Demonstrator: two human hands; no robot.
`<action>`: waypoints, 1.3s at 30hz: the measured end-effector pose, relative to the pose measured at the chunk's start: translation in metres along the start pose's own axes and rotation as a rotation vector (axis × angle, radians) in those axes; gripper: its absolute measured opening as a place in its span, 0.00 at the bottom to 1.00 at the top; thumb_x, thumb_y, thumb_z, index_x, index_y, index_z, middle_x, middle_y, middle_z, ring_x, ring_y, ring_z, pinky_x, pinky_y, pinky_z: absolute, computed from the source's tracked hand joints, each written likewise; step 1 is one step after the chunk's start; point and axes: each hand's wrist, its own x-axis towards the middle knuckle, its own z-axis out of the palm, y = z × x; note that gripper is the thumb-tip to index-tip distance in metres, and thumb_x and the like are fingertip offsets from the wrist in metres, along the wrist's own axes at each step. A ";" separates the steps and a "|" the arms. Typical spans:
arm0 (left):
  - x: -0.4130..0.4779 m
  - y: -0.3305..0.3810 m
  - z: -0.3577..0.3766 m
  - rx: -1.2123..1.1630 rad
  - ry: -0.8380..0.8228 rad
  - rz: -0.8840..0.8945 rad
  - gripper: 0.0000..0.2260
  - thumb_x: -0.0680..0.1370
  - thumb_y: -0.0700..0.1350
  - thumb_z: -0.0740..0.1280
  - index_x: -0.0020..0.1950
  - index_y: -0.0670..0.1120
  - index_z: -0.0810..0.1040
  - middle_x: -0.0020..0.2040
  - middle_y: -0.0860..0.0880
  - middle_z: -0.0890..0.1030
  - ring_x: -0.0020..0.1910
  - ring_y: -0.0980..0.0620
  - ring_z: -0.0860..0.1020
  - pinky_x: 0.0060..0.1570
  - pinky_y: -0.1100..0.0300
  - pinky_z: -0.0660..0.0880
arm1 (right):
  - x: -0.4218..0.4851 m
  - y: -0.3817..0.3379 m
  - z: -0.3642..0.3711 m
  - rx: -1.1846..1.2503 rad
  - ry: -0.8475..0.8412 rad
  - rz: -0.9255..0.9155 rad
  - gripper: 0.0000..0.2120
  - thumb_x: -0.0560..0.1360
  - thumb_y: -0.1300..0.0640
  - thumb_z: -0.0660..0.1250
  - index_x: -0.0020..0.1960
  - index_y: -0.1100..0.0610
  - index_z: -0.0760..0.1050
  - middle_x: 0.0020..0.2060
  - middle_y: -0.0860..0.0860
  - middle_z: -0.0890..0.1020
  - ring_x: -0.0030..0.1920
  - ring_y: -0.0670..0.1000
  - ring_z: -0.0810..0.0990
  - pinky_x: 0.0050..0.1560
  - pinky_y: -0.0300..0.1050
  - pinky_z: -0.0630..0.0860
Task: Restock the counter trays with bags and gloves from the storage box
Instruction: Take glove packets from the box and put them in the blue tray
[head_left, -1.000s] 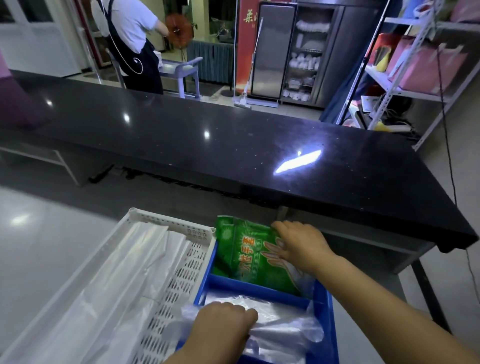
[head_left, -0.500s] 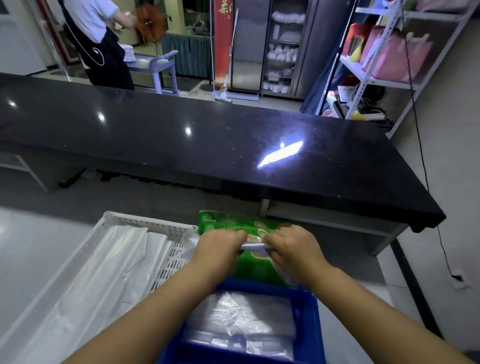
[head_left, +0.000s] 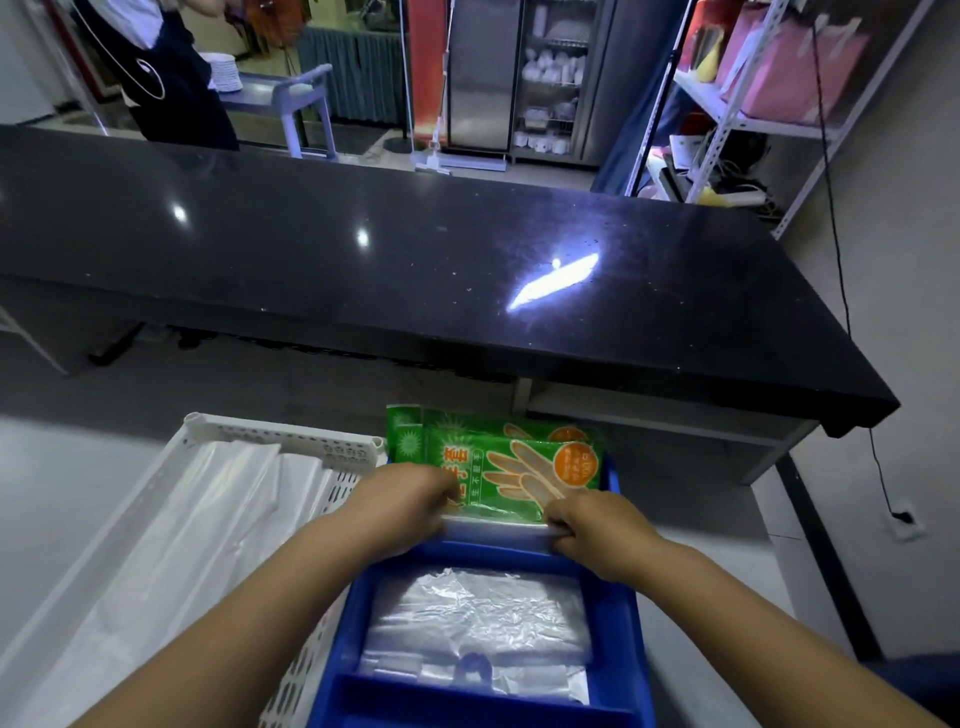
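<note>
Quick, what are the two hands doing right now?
Left hand: closed, pinching the near edge of the green glove pack.
Right hand: closed, pinching the same edge of the pack.

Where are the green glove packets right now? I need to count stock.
In the head view, the green glove packets sit in the blue tray's far compartment, just beyond both hands, right of the white perforated basket.

The counter (head_left: 415, 270) is glossy black stone. The blue tray (head_left: 623, 613) is smooth plastic; its bags (head_left: 478, 623) are crinkled clear film.
</note>
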 end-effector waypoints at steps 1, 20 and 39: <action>-0.001 0.000 0.000 -0.021 0.023 0.017 0.15 0.72 0.47 0.67 0.58 0.54 0.76 0.56 0.53 0.81 0.55 0.49 0.78 0.48 0.58 0.72 | 0.000 -0.001 -0.001 -0.012 -0.014 0.010 0.13 0.74 0.52 0.64 0.33 0.49 0.65 0.39 0.49 0.75 0.41 0.52 0.74 0.38 0.45 0.67; -0.007 -0.005 -0.010 0.225 0.029 0.016 0.12 0.76 0.42 0.61 0.57 0.53 0.77 0.54 0.50 0.82 0.52 0.48 0.79 0.45 0.57 0.72 | -0.010 0.001 -0.010 -0.155 0.118 -0.007 0.12 0.76 0.49 0.61 0.58 0.48 0.76 0.52 0.50 0.82 0.50 0.54 0.80 0.48 0.47 0.76; 0.026 -0.002 -0.002 -0.081 0.249 -0.090 0.21 0.77 0.41 0.62 0.71 0.46 0.67 0.66 0.45 0.72 0.64 0.44 0.70 0.61 0.51 0.68 | -0.023 0.017 -0.002 0.307 0.561 0.314 0.04 0.76 0.56 0.64 0.47 0.52 0.77 0.44 0.50 0.80 0.41 0.48 0.75 0.39 0.38 0.72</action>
